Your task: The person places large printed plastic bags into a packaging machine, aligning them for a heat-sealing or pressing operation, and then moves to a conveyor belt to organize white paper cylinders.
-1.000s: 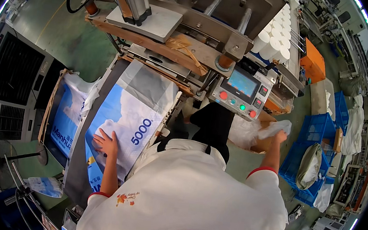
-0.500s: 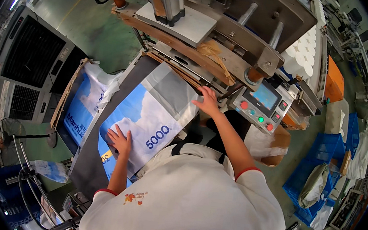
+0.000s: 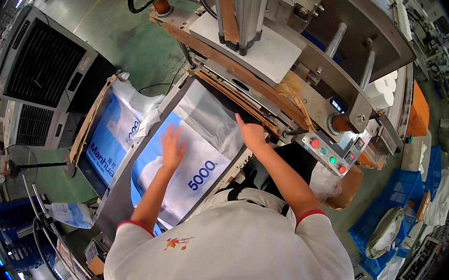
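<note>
A blue-and-white printed plastic bag (image 3: 189, 161) with a see-through end (image 3: 205, 110) lies flat on the dark machine bed (image 3: 119, 200) before me. My left hand (image 3: 173, 146), slightly blurred, is over the printed part with its fingers spread and nothing in it. By the bag's clear end, at the edge nearest the machine, is my right hand (image 3: 251, 134). Its index finger is stretched out and the other fingers are partly curled; it holds nothing that I can see. More blue printed plastic shows under the bag's lower left edge.
A metal press frame (image 3: 241, 87) spans the far side of the bed. Right of it stands a control box with buttons (image 3: 324, 150). At left, a cardboard box (image 3: 91, 118) holds similar printed bags (image 3: 107, 138). Blue crates (image 3: 387, 201) stand at far right, a fan (image 3: 17, 159) at far left.
My left hand has lifted and moved away from me over the print, its fingers now blurred. My right hand stays by the clear end. The whole view has shifted slightly.
</note>
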{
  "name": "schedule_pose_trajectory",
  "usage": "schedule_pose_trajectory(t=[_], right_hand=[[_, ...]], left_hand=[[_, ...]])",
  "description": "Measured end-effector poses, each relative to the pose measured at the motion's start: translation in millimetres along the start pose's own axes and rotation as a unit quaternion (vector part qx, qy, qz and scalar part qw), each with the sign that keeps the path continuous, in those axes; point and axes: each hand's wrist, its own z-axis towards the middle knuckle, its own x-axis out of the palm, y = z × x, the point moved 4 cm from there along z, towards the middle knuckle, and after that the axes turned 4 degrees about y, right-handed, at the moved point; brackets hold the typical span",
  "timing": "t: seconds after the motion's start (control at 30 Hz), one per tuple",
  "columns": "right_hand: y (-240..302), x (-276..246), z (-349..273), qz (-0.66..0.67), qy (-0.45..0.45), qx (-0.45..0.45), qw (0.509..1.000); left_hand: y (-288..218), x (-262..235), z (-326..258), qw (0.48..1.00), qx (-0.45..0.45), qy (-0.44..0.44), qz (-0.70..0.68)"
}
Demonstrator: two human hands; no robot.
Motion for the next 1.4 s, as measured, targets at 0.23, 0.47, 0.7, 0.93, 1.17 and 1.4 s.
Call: schedule_pose_trajectory(t=[0.23,0.47,0.7,0.93,1.17,1.4], right_hand=[[-0.9,-53.4,-8.9,0.118,-0.146,-0.233,0.954],[-101.7,-31.6,-32.8,0.529,0.165,-0.007,0.833],[-203.8,109.6,-14.7,0.626,-0.211,0.058,0.748],[-198.1,70.1,22.7,0.789,-0.348,0.029,0.506],[-197.7,49.0,19.7,0.760,-0.429,0.085,0.482],[-201.3,22.8,10.5,0.725,-0.484,0.119,0.475]], left_hand=[[-65.1,37.6,174.9,0.840,0.377,0.384,0.068],[22.4,-16.1,300.2,0.850,0.304,0.413,0.121],[67.2,3.9,367.6,0.903,0.150,0.398,-0.069],[60.7,26.9,414.2,0.955,0.159,0.246,-0.040],[46.3,42.9,405.0,0.977,0.145,0.153,0.006],[27.5,64.7,398.4,0.982,0.156,0.106,0.021]])
